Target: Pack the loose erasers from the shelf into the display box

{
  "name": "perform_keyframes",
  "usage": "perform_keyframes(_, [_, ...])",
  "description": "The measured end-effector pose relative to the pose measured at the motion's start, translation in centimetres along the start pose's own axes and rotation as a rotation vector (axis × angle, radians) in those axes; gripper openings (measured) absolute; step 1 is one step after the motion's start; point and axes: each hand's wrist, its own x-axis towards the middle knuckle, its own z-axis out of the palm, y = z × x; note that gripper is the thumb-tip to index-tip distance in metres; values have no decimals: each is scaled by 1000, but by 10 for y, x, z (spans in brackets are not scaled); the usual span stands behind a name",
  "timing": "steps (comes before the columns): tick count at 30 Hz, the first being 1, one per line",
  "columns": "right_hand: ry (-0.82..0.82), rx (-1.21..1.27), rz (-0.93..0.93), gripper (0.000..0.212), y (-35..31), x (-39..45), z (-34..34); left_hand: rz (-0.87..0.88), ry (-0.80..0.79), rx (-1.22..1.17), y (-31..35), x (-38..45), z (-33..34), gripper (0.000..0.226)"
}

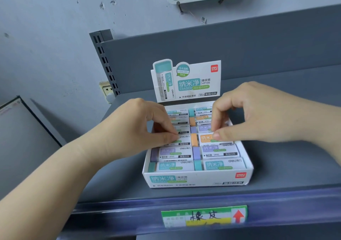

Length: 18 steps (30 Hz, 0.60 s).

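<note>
A white display box (197, 181) with an upright header card (188, 81) stands on the grey shelf (286, 169). Two columns of sleeved erasers in teal, purple and orange fill it. My left hand (145, 127) reaches over the left column and pinches an eraser (182, 139) in the middle row between thumb and forefinger. My right hand (245, 114) is over the right column, its thumb and forefinger pinching the orange eraser (203, 139) beside it. Teal erasers (221, 165) lie in the front row.
A price strip with a green and yellow label (203, 215) runs along the shelf's front edge. The shelf's grey back panel (258, 51) rises behind the box. A slotted upright (105, 62) and a wall socket (107, 90) are at the left.
</note>
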Motion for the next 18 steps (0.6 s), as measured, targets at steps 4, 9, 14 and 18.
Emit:
perform_keyframes(4, [26, -16, -1, 8, 0, 1, 2, -6, 21, -9, 1, -3, 2, 8])
perform_keyframes(9, [51, -80, -10, 11, -2, -2, 5, -6, 44, -42, -1, -4, 2, 14])
perform_keyframes(14, [22, -236, 60, 12, -15, -1, 6, 26, 46, -38, -2, -4, 1, 13])
perform_keyframes(18, [54, -251, 142, 20, -26, 1, 8, 51, 48, -25, -5, -4, 2, 5])
